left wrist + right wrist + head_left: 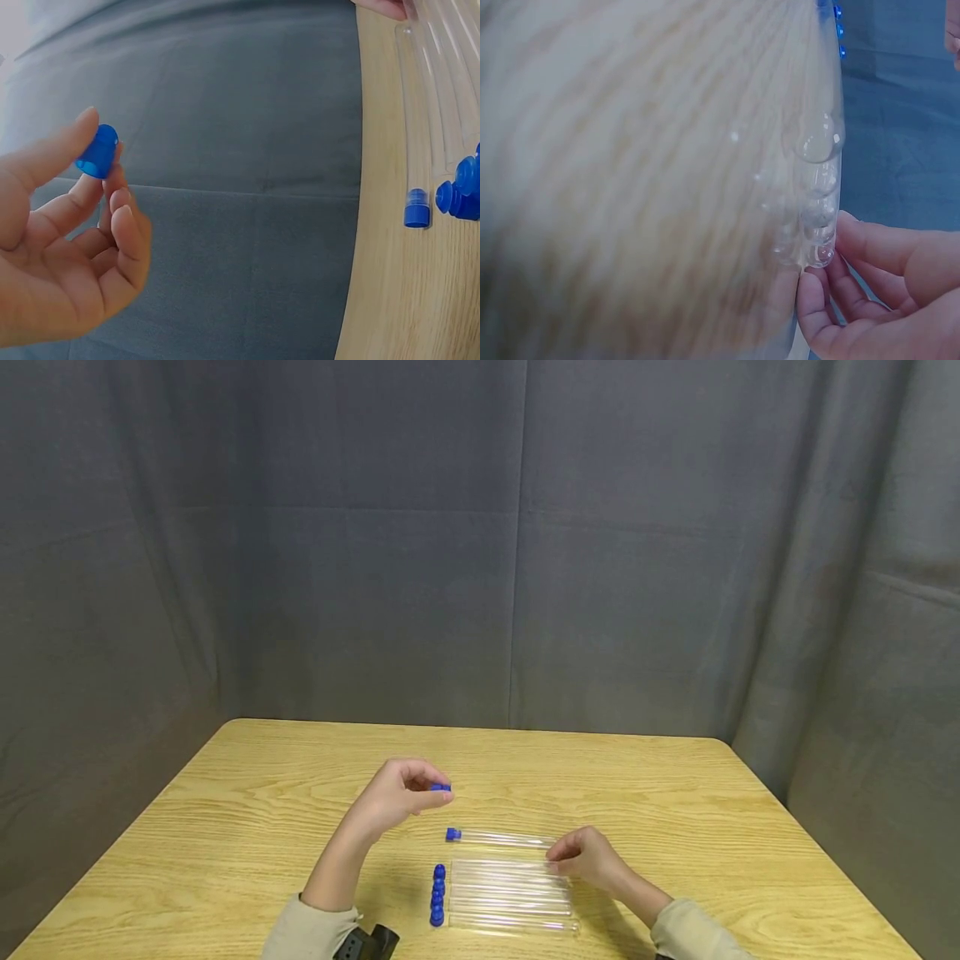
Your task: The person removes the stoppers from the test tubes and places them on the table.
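Observation:
My left hand (393, 797) is raised over the table and pinches a blue cap (100, 152) between thumb and fingertips. In the right wrist view, my right hand (889, 285) has its thumb and fingers around the rounded end of a clear test tube (821, 253). Several clear test tubes (510, 893) lie side by side on the table, left of that hand. A little beyond them lies a tube with a blue cap (453, 834) on its left end; the right fingers overlap its far end in the head view.
Several loose blue caps (437, 897) stand in a column just left of the tubes' ends. All lie on a wood-grain table (225, 827). Grey curtains (375, 610) hang behind the table and at both sides.

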### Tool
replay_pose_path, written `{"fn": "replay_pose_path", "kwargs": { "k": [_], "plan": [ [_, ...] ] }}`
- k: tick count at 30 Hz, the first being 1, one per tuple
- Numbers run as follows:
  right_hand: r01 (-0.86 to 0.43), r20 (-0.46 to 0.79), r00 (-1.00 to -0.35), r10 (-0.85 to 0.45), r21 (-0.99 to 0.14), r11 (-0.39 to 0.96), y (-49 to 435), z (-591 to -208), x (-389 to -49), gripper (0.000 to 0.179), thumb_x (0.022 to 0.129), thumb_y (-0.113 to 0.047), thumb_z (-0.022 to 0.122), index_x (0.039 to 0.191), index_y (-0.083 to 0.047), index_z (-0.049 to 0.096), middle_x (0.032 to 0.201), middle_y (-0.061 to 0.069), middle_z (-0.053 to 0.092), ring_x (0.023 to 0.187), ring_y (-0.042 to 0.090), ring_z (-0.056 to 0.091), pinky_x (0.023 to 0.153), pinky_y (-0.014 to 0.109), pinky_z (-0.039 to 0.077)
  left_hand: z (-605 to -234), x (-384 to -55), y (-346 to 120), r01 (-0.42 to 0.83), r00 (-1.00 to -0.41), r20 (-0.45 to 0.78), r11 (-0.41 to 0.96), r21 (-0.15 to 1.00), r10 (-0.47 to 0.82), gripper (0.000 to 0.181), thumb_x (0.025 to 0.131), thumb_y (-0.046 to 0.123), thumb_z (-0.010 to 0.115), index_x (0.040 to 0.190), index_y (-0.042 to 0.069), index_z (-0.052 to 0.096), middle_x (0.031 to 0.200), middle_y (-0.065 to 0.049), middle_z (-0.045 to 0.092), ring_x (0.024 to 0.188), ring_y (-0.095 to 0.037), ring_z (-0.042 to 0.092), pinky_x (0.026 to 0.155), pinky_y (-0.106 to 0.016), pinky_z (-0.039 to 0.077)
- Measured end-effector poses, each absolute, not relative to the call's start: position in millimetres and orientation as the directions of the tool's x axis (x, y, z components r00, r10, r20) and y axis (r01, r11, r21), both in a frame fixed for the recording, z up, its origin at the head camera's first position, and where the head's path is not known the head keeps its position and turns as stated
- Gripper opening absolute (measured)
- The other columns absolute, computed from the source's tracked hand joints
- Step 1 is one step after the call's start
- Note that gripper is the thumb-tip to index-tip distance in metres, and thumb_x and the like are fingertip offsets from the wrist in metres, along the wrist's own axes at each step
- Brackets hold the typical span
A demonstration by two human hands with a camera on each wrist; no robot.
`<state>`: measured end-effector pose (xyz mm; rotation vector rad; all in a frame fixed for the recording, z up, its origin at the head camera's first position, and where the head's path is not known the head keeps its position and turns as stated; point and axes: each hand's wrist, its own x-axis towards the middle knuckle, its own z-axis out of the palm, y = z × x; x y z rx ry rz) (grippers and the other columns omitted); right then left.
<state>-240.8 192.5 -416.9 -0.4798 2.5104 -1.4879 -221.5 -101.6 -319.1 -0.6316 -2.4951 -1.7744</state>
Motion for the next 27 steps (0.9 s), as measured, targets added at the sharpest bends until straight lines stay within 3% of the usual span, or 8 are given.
{"fn": "replay_pose_path", "kwargs": {
  "k": [15,27],
  "plan": [
    [-0.197,0.042,-0.939,-0.341,-0.879,0.435,194.8,-416.7,-241.5,0.013,0.075,0.004,0.067,0.084,0.012,0.062,0.077,0.011,0.062,0.066,0.016,0.055,0.055,0.025,0.049,-321.8,-223.0,-97.0,0.348,-0.929,0.25,0.415,0.84,0.274,0.013,0.085,0.003,0.059,0.095,0.003,0.066,0.083,-0.001,0.059,0.074,-0.015,0.052,0.064,-0.028,0.046],
    [-0.215,0.063,-0.939,-0.337,-0.874,0.435,196.2,-415.8,-241.7,0.014,0.075,0.004,0.067,0.084,0.012,0.061,0.076,0.011,0.062,0.066,0.016,0.053,0.054,0.022,0.046,-320.4,-225.3,-94.1,0.243,-0.966,0.178,0.432,0.869,0.186,0.013,0.085,0.0,0.057,0.096,-0.001,0.065,0.081,-0.005,0.065,0.075,-0.018,0.062,0.072,-0.038,0.051]
  ]
}}
